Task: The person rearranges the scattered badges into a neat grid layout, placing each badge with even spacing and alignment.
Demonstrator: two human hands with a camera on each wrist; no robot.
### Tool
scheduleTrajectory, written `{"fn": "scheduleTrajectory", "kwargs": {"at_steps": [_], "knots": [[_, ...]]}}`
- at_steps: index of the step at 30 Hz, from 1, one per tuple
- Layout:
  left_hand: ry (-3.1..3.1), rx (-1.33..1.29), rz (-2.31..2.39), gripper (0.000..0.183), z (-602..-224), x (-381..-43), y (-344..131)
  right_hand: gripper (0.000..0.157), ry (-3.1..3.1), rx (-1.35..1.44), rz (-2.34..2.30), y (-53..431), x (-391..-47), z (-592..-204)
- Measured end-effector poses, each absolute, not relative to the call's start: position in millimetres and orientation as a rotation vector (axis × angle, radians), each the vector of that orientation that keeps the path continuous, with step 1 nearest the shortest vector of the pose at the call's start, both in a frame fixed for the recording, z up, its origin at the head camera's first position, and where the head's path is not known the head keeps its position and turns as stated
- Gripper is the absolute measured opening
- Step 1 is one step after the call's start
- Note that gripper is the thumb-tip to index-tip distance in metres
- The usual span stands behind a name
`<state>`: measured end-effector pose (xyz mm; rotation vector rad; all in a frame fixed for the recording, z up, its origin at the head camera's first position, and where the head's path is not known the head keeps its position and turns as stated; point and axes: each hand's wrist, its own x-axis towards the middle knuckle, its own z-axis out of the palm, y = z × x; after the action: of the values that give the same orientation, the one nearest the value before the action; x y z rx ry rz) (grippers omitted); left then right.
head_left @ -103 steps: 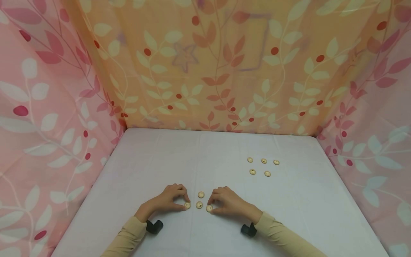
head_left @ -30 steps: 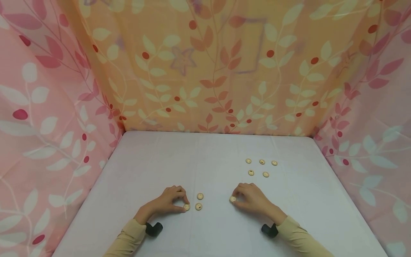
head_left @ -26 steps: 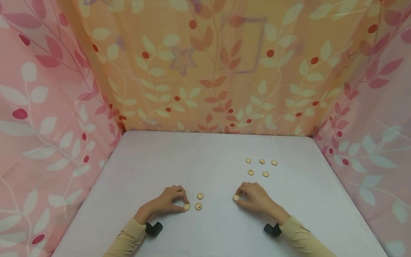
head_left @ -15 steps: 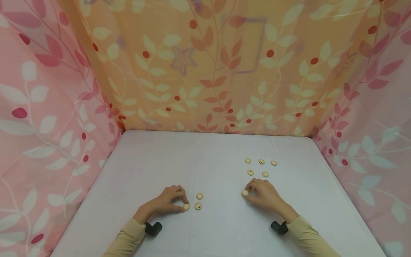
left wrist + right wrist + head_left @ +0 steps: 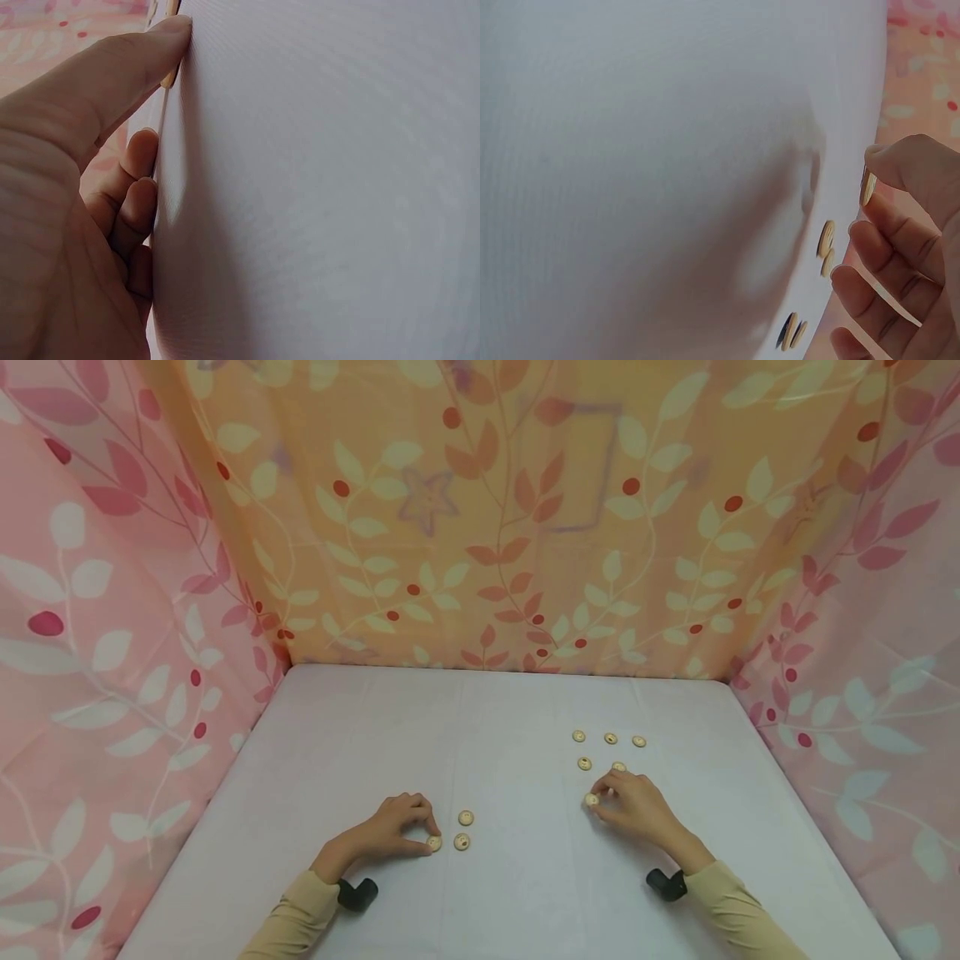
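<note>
My left hand [image 5: 392,828] pinches a small round wooden disc [image 5: 434,843], button-like with a raised rim, between thumb and forefinger on the white table. Just right of it lie two like discs, one farther back [image 5: 466,817] and one nearer [image 5: 462,842]. Another wooden disc [image 5: 592,799] is gripped by the thumb and fingertips of my right hand [image 5: 639,810]; the right wrist view shows this disc [image 5: 868,186] lifted off the cloth, seen nearly edge-on. Close behind that hand sits a disc [image 5: 618,767], partly covered by its fingers.
Several more discs form two rows at the table's right: a front one [image 5: 584,763] and a back row including a middle disc [image 5: 611,738]. White cloth [image 5: 375,718] covers the table. Leaf-patterned curtains [image 5: 480,527] stand at the back and both sides.
My right hand has carried its disc from beside the two middle discs rightward and away from me, to the front of the right-hand group. My left hand keeps its place on its disc.
</note>
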<state>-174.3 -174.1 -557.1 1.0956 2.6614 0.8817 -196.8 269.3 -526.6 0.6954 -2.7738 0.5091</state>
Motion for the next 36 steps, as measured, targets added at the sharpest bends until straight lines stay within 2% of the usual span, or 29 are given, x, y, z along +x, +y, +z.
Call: {"fn": "scheduleTrajectory", "kwargs": {"at_steps": [13, 36], "knots": [[2.662, 1.124, 0.884, 0.019, -556, -175, -175, 0.018, -2.748, 0.662, 0.436, 291, -201, -530], [2.660, 1.116, 0.890, 0.019, -559, -175, -175, 0.021, -2.809, 0.437, 0.440, 330, -215, -532]]}}
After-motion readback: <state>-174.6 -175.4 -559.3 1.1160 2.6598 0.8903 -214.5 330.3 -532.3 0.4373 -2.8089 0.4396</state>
